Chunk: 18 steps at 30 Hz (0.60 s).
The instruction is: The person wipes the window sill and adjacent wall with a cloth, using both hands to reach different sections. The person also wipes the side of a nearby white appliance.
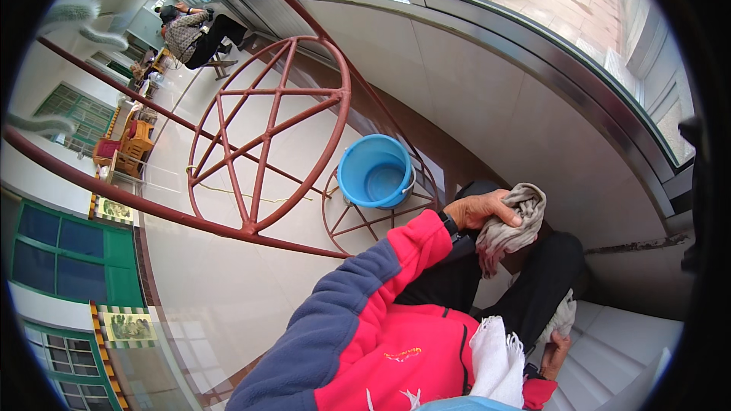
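My left hand (480, 211) grips a crumpled beige-grey cloth (514, 222) above my knees, its reddish lower end hanging down. At the lower right, my right hand (554, 354) is partly hidden by my body and holds a pale grey cloth (562, 319) beside my leg. Beyond the left hand stands a blue plastic bucket (374, 171) with a white-gripped handle; its inside shows no contents other than the blue bottom. The bucket rests on or over the lower star-patterned ring of a reddish-brown metal stand (268, 137).
The stand's long bars cross the left side. A panelled wall (457, 80) with windows runs along the right. White moulded steps or slats (611, 348) lie at lower right. Farther off, a person (188, 37) sits on a stool near wooden chairs (134, 142). Furry cactus stems (74, 14) project at upper left.
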Each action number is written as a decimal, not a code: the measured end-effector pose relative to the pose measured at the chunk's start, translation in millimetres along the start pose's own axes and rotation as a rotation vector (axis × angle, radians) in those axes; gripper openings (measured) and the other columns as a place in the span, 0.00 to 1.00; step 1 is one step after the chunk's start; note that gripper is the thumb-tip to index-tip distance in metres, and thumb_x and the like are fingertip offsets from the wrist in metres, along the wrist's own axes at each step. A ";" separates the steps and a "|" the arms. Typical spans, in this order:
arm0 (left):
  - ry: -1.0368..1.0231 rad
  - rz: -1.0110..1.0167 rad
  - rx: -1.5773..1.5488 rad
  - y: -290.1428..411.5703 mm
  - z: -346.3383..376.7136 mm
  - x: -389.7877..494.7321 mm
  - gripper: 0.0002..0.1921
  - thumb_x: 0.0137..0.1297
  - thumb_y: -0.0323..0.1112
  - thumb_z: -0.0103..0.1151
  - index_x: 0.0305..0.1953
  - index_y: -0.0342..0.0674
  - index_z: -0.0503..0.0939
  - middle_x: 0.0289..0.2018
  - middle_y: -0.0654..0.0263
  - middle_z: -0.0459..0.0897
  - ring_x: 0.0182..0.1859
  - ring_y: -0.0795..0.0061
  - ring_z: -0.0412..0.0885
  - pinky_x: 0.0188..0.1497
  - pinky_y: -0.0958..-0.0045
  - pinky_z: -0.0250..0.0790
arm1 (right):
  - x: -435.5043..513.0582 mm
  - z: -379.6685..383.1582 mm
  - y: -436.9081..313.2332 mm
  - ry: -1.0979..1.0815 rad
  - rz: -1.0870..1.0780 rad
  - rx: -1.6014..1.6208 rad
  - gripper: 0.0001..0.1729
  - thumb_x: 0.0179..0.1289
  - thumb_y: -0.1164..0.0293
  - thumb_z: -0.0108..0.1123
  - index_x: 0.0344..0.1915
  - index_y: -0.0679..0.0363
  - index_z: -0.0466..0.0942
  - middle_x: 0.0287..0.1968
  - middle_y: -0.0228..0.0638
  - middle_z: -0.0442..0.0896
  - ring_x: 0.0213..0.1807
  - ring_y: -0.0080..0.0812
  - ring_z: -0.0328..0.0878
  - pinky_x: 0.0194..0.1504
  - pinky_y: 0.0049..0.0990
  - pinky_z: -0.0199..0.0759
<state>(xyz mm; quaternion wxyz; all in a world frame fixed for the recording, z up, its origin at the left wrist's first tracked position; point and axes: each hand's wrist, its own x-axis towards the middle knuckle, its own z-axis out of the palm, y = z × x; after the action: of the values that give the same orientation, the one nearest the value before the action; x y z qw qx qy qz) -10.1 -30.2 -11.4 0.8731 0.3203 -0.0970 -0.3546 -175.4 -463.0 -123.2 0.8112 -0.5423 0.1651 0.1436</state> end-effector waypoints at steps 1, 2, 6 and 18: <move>-0.002 -0.004 0.005 -0.4 -1.0 0.6 0.30 0.49 0.26 0.69 0.55 0.31 0.70 0.46 0.52 0.80 0.49 0.56 0.81 0.57 0.60 0.72 | 2.3 2.2 -7.6 0.050 -0.035 -0.091 0.30 0.53 0.74 0.64 0.58 0.67 0.72 0.53 0.35 0.80 0.54 0.32 0.77 0.58 0.30 0.67; 0.010 0.000 0.004 -1.4 -2.5 0.7 0.29 0.50 0.25 0.68 0.55 0.31 0.70 0.46 0.52 0.80 0.49 0.57 0.81 0.56 0.61 0.72 | 4.6 2.7 -15.8 0.071 -0.101 -0.233 0.24 0.55 0.74 0.64 0.54 0.67 0.75 0.48 0.33 0.82 0.50 0.29 0.78 0.54 0.29 0.68; -0.005 -0.014 -0.004 -0.8 -1.8 1.4 0.29 0.49 0.25 0.68 0.55 0.31 0.70 0.46 0.53 0.80 0.49 0.58 0.81 0.56 0.63 0.72 | 8.8 5.0 -44.3 0.094 -0.231 -0.317 0.21 0.62 0.73 0.62 0.54 0.69 0.75 0.49 0.35 0.82 0.50 0.30 0.78 0.55 0.30 0.68; -0.037 -0.012 -0.032 -1.3 -4.8 2.9 0.29 0.49 0.24 0.68 0.55 0.31 0.71 0.46 0.53 0.80 0.50 0.56 0.81 0.58 0.61 0.71 | 68.3 -18.6 -107.8 -0.393 -0.284 0.515 0.33 0.68 0.60 0.53 0.69 0.61 0.60 0.69 0.39 0.64 0.70 0.43 0.59 0.68 0.48 0.51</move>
<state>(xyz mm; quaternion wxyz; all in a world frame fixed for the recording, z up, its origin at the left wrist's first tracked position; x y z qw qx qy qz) -6.8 -30.6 -16.1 0.8740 0.3003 -0.1055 -0.3673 -71.4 -516.6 -69.0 0.9495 -0.2995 -0.0404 0.0844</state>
